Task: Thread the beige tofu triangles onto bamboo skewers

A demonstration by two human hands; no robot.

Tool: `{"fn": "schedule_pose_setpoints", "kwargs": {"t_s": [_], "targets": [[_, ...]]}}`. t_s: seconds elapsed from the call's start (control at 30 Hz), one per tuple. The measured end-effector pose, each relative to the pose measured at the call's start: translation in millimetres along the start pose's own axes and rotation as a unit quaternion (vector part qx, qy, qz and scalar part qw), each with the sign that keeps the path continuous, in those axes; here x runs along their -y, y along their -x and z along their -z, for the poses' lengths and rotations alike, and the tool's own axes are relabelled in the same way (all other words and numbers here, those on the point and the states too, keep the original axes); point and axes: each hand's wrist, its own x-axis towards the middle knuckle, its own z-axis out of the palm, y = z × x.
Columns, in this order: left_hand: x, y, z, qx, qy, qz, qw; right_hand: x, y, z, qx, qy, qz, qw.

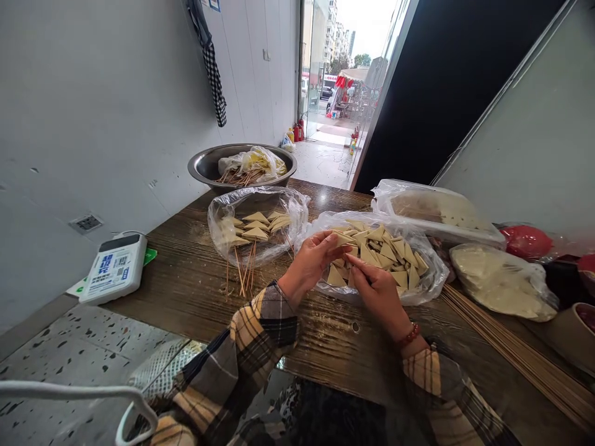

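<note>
My left hand (307, 266) pinches a pale tan triangle of what looks like dried tofu (343, 238) above an open plastic bag (439, 282). Many loose tofu triangles (388, 253) lie heaped in that bag. Beside the held piece, my right hand (380, 296) has its thumb and fingers closed together; whatever is between them is hidden or too small to name. To the left, another clear bag (218, 217) holds stacked triangles (255, 233), with thin wooden skewers (245, 275) sticking out toward me.
A bundle of bamboo skewers (520, 359) lies at right, near a bagged pale food (502, 282) and a plastic-wrapped tray (437, 207). At the back stands a metal basin (199, 176) with skewers and plastic bags. A white box-shaped device (114, 269) sits at the left edge.
</note>
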Motion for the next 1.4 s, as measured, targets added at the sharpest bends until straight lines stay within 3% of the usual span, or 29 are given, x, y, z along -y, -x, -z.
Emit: {"fn": "schedule_pose_setpoints", "kwargs": {"t_s": [0.27, 0.7, 1.1, 1.4], "targets": [[-5.0, 3.9, -4.1, 0.075, 0.007, 0.018, 0.997, 3.8, 1.1, -1.5, 0.013, -0.009, -0.001, 1.0], [2.0, 5.2, -8.6, 0.045, -0.017, -0.012, 0.999, 0.7, 3.4, -6.9, -0.005, 0.006, -0.001, 1.0], [13.8, 6.3, -12.5, 0.075, -0.083, 0.003, 0.994, 8.2, 0.2, -5.2, -0.022, 0.033, -0.011, 0.999], [-4.1, 3.1, -5.1, 0.03, -0.019, -0.013, 0.999, 3.2, -0.1, -3.4, 0.015, 0.002, -0.027, 1.0]]}}
